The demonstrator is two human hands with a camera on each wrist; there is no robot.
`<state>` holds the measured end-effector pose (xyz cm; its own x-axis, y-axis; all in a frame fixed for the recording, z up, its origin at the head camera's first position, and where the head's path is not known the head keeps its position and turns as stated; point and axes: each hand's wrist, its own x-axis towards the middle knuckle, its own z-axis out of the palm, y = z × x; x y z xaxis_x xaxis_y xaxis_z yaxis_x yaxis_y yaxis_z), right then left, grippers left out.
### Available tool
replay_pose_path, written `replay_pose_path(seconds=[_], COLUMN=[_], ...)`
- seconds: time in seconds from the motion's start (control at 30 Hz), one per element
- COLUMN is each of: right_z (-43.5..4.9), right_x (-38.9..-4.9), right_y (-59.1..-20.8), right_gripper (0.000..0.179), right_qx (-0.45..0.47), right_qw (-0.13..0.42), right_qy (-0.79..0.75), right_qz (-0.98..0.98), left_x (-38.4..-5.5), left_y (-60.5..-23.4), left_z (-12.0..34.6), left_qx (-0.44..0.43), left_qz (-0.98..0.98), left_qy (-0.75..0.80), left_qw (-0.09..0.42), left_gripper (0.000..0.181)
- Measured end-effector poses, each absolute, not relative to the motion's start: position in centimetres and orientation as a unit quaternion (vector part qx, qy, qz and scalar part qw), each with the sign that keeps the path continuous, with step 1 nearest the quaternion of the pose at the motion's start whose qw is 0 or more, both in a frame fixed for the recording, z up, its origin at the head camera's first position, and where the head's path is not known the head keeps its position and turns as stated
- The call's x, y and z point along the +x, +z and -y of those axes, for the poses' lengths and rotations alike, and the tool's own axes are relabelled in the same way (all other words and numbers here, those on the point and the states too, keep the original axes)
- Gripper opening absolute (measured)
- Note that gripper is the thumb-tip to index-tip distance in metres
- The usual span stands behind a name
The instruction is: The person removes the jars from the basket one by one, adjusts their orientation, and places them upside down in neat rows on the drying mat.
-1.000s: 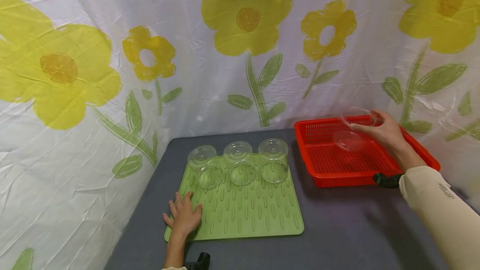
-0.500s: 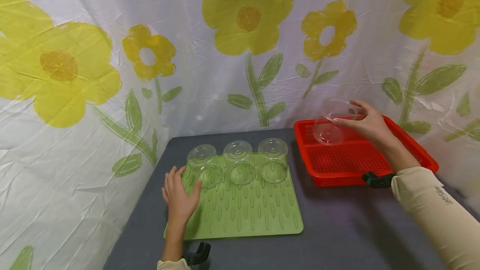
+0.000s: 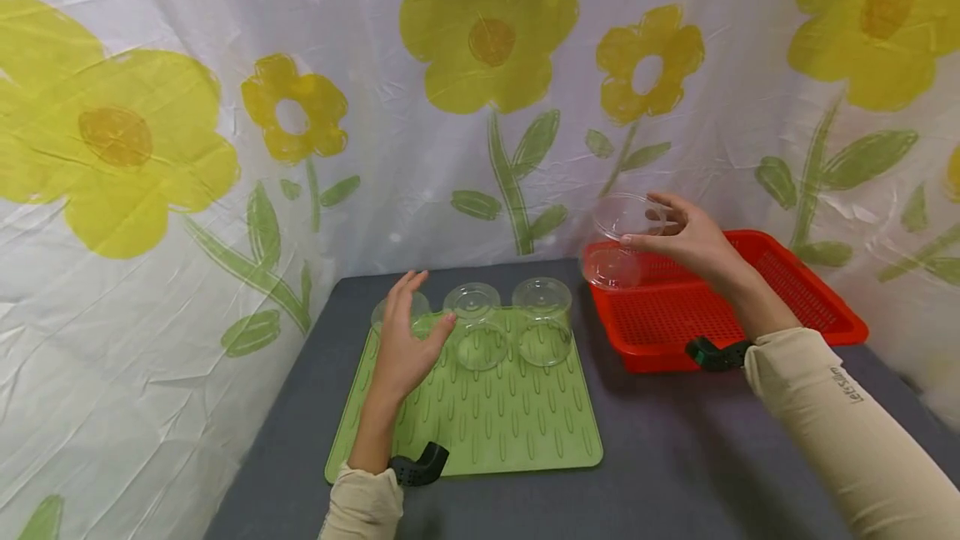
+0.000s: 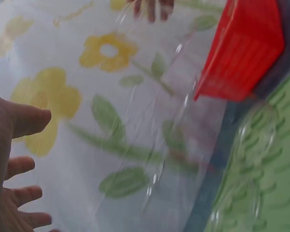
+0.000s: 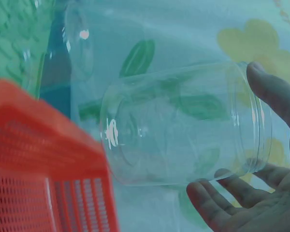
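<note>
My right hand [image 3: 697, 244] holds a clear plastic jar [image 5: 174, 125] by its rim, between thumb and fingers. That jar hangs in the air, mouth up, above the left end of the red basket [image 3: 645, 361]. Three more clear jars stand in a row along the back of the green ridged mat [image 3: 502, 423]: a left jar [image 3: 386, 315], a middle jar [image 3: 476, 336] and a right jar [image 3: 542, 323]. These look upside down. Over the mat's left side, my left hand [image 3: 405, 357] is raised with fingers extended, holding nothing. It hides part of the left jar in the head view.
A dark grey cloth covers the table [image 3: 525, 507]. Behind and to the left hangs a white curtain [image 3: 360, 190] with yellow flowers. The basket has raised slatted walls and stands right of the mat. Each wrist wears a black camera mount [image 3: 420, 467].
My right hand has carried the jar leftward, from over the basket's middle to its left end. My left hand has lifted from the mat's left edge and moved forward and right.
</note>
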<state>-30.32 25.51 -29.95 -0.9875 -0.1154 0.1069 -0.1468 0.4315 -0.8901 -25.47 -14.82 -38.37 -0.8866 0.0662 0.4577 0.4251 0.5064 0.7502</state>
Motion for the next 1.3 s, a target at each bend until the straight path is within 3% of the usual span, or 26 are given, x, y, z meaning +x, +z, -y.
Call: replay_pose_path(seconds=[0.23,0.6,0.87,1.3], right_z=[-23.1,-18.1,-17.0,-16.4], right_x=[-29.9,-28.7,-28.4,-28.3], right_y=[-29.4,-28.8,-28.7,-29.6], right_gripper=[0.094,0.092,0.092,0.091], right_qx=[0.109,0.170,0.199,0.225], right_qw=[0.006,-0.026,-0.041,-0.057], right_qy=[0.508,0.511,0.514,0.502], right_qz=[0.854,0.842,0.833,0.833], left_x=[-26.9,-27.6,-27.6,-27.4], left_y=[-37.4,-36.7,-37.0,-37.7], left_z=[10.9,6.7,5.2,5.6], left_qx=[-0.208,-0.239,-0.252,-0.244], left_qz=[0.847,0.813,0.788,0.777], left_qy=[-0.470,-0.522,-0.548,-0.544], left_qw=[0.132,0.094,0.129,0.205], left_gripper=[0.080,0.107,0.117,0.108])
